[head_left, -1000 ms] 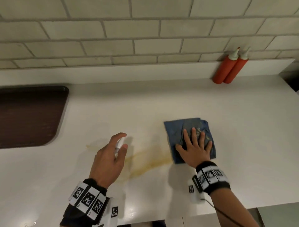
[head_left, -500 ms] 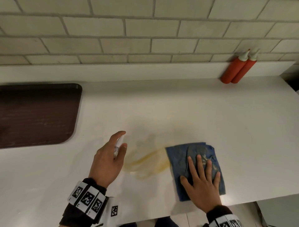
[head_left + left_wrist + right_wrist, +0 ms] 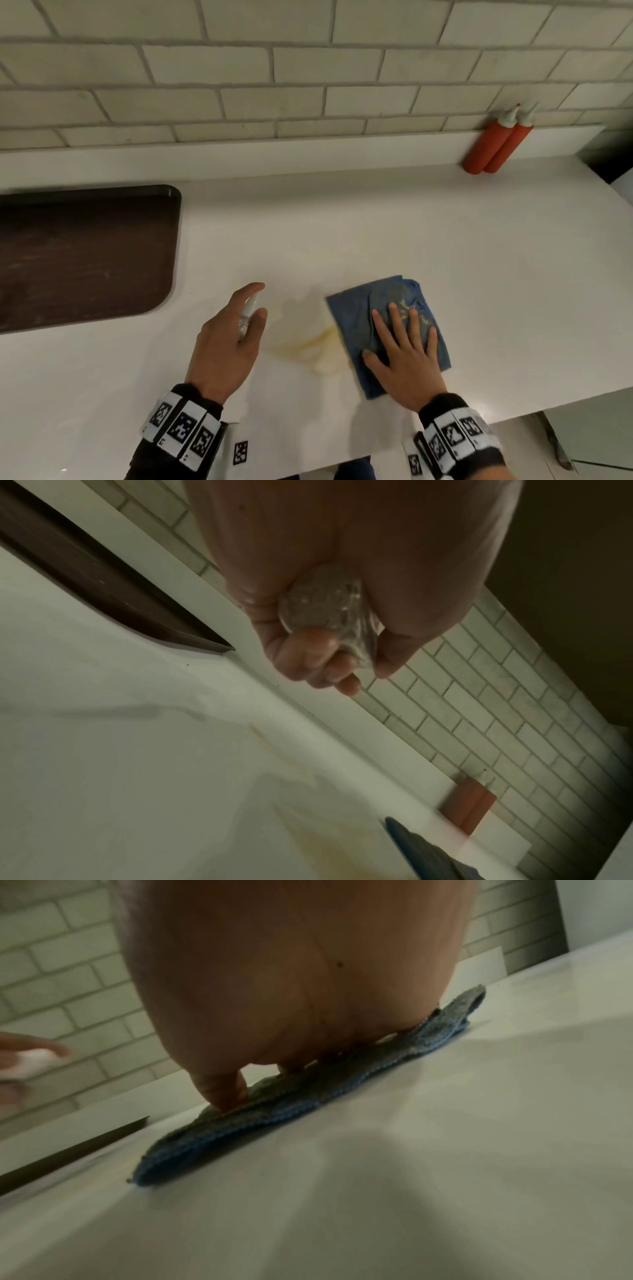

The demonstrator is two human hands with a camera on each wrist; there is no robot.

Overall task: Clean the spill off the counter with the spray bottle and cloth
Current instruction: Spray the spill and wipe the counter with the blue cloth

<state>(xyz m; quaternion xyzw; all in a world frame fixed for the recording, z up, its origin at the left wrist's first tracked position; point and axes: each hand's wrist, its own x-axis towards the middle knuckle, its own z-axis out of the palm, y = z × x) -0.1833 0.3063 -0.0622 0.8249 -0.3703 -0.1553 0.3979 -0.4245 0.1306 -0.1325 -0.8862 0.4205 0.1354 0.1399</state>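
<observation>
A yellowish spill (image 3: 308,346) smears the white counter (image 3: 376,233) between my hands. My left hand (image 3: 229,342) grips a small clear spray bottle (image 3: 248,310), its white nozzle up by my index finger; the left wrist view shows my curled fingers (image 3: 308,658) round the bottle's clear base (image 3: 322,599). Right of the spill lies a folded blue cloth (image 3: 352,315) with yellow stains on top. My right hand (image 3: 404,356) lies flat on it, fingers spread and straight. In the right wrist view my thumb (image 3: 222,1091) presses the cloth (image 3: 274,1112) onto the counter.
A dark brown tray (image 3: 85,257) sits at the left of the counter. Two red squeeze bottles (image 3: 496,144) stand against the tiled backsplash (image 3: 308,85) at the back right. The counter's front edge runs just below my wrists, and its right end drops off near the bottles.
My right hand slid the cloth toward me and then left again over the edge of the spill, which has shrunk. My left hand has kept hold of the spray bottle in about the same place.
</observation>
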